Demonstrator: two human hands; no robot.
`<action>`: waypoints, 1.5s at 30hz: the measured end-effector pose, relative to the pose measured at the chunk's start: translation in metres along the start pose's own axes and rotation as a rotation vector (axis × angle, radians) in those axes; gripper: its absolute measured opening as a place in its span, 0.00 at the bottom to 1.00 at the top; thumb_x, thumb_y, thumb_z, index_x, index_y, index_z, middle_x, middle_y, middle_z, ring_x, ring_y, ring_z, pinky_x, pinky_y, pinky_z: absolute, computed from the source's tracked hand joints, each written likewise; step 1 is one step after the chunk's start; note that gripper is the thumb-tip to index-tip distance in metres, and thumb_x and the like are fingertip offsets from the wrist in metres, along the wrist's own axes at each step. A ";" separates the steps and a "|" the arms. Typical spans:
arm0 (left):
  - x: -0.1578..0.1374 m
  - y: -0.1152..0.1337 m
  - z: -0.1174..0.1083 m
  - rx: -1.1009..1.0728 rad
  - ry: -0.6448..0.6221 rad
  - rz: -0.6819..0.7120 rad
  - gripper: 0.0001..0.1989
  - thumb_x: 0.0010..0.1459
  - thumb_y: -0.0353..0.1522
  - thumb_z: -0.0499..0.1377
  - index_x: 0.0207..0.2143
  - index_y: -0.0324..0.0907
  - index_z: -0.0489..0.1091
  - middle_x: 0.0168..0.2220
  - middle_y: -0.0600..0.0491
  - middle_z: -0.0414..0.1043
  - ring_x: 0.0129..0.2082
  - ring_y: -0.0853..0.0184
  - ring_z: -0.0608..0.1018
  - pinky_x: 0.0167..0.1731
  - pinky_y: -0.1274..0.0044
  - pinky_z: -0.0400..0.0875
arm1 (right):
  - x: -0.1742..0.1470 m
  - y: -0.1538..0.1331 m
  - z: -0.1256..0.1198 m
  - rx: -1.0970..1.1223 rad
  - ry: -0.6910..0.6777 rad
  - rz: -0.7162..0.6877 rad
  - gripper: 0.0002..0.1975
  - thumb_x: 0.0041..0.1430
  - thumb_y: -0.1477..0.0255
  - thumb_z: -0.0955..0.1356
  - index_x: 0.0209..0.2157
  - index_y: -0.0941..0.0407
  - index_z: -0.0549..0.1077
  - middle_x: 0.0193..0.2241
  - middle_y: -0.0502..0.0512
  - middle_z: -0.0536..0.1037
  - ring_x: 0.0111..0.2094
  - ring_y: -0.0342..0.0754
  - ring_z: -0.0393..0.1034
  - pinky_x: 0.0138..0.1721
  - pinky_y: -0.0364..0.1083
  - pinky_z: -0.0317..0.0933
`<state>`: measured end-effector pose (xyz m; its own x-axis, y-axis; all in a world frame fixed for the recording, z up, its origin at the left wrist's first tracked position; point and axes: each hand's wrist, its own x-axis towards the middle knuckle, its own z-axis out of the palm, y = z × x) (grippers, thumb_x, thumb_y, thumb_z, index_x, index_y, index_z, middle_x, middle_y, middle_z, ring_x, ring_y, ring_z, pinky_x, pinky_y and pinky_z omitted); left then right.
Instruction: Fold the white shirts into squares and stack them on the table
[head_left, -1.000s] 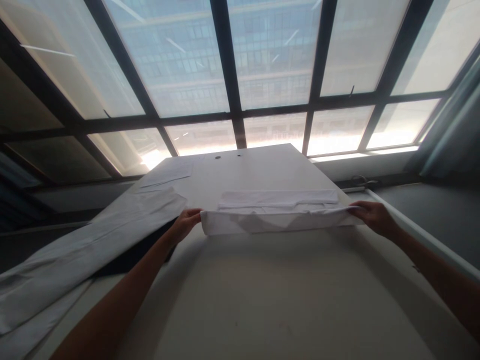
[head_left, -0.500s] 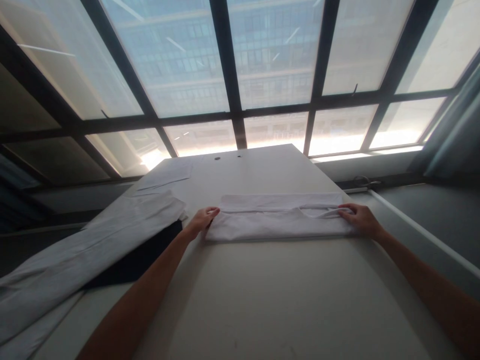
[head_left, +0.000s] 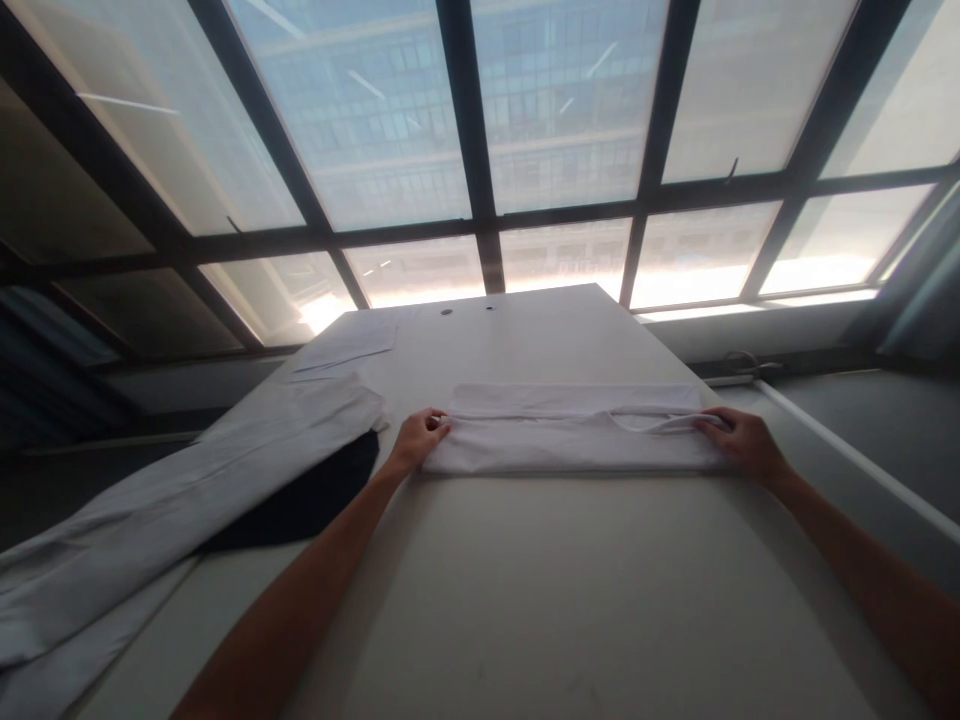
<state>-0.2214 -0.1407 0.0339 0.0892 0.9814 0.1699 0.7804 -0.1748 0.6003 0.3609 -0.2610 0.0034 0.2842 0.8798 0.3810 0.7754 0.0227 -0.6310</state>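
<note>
A white garment (head_left: pixel 574 447), folded into a long flat strip, lies across the white table (head_left: pixel 570 580). Its exact kind cannot be told from the folds. My left hand (head_left: pixel 421 438) pinches its left end between thumb and fingers. At the opposite end, my right hand (head_left: pixel 739 440) grips the upper layer near the fold, thumb on top. A narrow band of the cloth shows beyond the folded edge, and a loose curved gap opens in the layers toward the right.
Left of my forearm, a long white cloth (head_left: pixel 195 480) lies over a dark piece of fabric (head_left: pixel 300 505). White sheets (head_left: pixel 349 345) rest farther back. Two small dark spots mark the table's far end, before large framed windows (head_left: pixel 555 110). A white pipe (head_left: pixel 847 450) runs along the right.
The view has shifted slightly, so the scene sits a little farther right. Both hands keep their hold on the folded garment, which looks nearly the same.
</note>
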 end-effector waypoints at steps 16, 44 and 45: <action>-0.053 0.139 0.094 0.352 -0.352 0.787 0.28 0.73 0.43 0.40 0.69 0.43 0.50 0.70 0.48 0.50 0.71 0.60 0.50 0.67 0.61 0.43 | -0.001 0.014 0.008 -0.147 -0.031 -0.099 0.23 0.54 0.55 0.65 0.40 0.58 0.80 0.33 0.61 0.82 0.34 0.58 0.77 0.35 0.50 0.65; -0.044 0.124 0.116 0.429 -0.341 0.741 0.25 0.73 0.43 0.40 0.70 0.54 0.50 0.71 0.54 0.45 0.71 0.56 0.47 0.66 0.54 0.44 | -0.029 -0.134 0.112 -0.331 -0.383 -0.187 0.38 0.70 0.55 0.55 0.71 0.64 0.42 0.71 0.68 0.41 0.71 0.57 0.32 0.68 0.61 0.34; -0.044 0.124 0.116 0.428 -0.342 0.741 0.25 0.73 0.43 0.40 0.70 0.54 0.50 0.71 0.54 0.45 0.71 0.56 0.46 0.66 0.54 0.43 | -0.025 -0.119 0.105 -0.357 -0.365 -0.153 0.37 0.70 0.55 0.54 0.71 0.64 0.43 0.71 0.68 0.41 0.71 0.57 0.33 0.68 0.60 0.35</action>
<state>-0.0564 -0.1967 0.0100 0.7825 0.6121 0.1141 0.6071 -0.7907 0.0788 0.2025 -0.2363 -0.0020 -0.0125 0.9885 0.1509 0.9545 0.0568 -0.2927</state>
